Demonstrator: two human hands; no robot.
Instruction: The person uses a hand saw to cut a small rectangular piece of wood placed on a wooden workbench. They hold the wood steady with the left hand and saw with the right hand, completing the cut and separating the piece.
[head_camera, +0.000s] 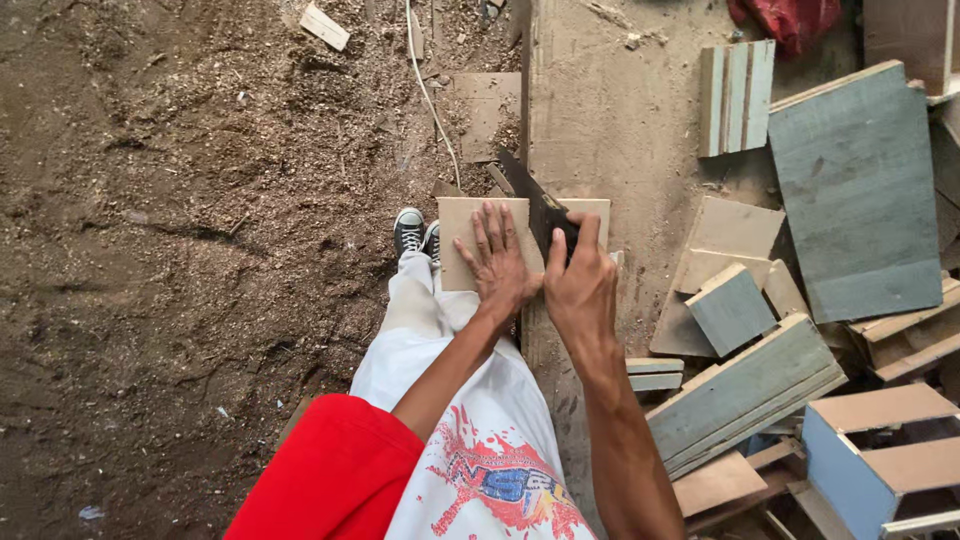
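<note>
Sawdust floor; right hand (580, 285) gripping saw (530, 200).

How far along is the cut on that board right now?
Done: the saw blade already sits in the pale board, so the cut has begun. In hand: the left hand presses the board flat on the workbench; the right hand grips the saw handle. Left: the board remains one piece; how deep the cut runs is hidden.
</note>
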